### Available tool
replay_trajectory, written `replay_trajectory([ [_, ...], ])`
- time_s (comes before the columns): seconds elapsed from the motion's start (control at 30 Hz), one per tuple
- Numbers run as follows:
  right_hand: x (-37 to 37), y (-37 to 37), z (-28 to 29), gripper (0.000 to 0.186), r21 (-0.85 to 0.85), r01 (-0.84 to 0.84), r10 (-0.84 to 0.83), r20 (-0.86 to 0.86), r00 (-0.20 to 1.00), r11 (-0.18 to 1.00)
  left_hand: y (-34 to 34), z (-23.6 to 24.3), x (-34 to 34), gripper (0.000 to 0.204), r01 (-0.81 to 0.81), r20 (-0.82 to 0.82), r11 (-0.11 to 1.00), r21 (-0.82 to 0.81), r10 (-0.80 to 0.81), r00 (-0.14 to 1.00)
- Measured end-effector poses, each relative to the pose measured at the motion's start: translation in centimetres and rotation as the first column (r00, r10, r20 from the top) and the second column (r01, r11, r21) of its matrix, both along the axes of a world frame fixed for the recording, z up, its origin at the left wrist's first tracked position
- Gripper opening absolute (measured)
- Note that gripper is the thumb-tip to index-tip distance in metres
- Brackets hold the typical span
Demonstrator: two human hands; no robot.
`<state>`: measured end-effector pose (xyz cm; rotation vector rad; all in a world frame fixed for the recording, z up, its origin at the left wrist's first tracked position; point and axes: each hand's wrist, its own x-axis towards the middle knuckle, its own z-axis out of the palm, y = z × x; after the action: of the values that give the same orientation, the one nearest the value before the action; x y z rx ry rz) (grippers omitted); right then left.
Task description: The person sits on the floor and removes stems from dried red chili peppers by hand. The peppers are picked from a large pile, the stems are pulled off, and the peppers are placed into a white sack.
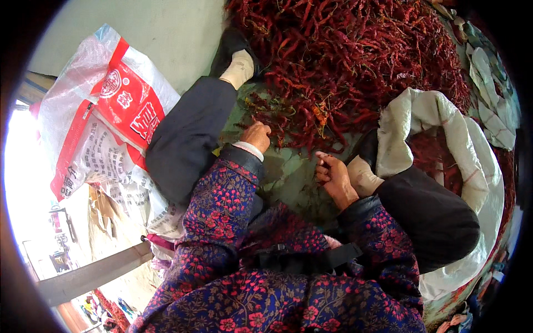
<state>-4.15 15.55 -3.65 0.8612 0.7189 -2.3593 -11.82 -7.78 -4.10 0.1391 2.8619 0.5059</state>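
A large heap of dried red chili peppers [355,61] spreads in front of me, thinning to loose ones near my hands. My left hand [256,136] is closed at the near left edge of the heap, knuckles up, with small reddish bits by its fingers. What it grips, if anything, is hidden. My right hand [336,178] is curled into a pinch just short of the loose chilies [322,133], palm side partly turned up. Its fingertips are close to a chili, but I cannot make out anything held between them.
On the right, an open white woven sack [480,166] with a rolled rim has dried chilies inside, against my bent right leg [427,219]. A red and white printed sack [114,105] stands left of my left leg [191,133]. A grey bar [94,276] crosses at lower left.
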Motion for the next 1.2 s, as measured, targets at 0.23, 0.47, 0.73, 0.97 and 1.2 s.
replay_trajectory([
  [0.23,0.1,-0.3,-0.5,0.013,-0.06,-0.014,0.015,0.008,1.0,0.998,5.4,0.5,5.2,0.032,0.278,0.352,0.96,-0.038,-0.248,0.903],
  [0.47,0.3,0.0,-0.4,0.011,-0.043,0.021,-0.019,0.042,0.999,0.999,7.0,0.9,3.6,0.033,0.337,-0.098,0.94,0.053,-0.331,0.939],
  [0.73,0.1,-0.1,-0.3,0.01,-0.003,0.021,-0.021,0.048,0.999,1.0,5.0,1.6,0.7,0.025,0.236,0.141,0.923,-0.304,-0.202,0.969],
  [0.97,0.1,0.1,-0.5,0.011,0.001,0.048,-0.047,0.041,0.998,0.999,3.5,1.3,0.9,0.023,0.067,-0.035,0.989,-0.132,-0.072,0.997],
  [1.2,-0.1,-0.2,-0.6,0.013,0.016,-0.003,0.003,0.023,1.0,1.0,3.6,-0.9,-2.6,0.016,-0.264,-0.06,0.907,0.327,0.299,0.952],
])
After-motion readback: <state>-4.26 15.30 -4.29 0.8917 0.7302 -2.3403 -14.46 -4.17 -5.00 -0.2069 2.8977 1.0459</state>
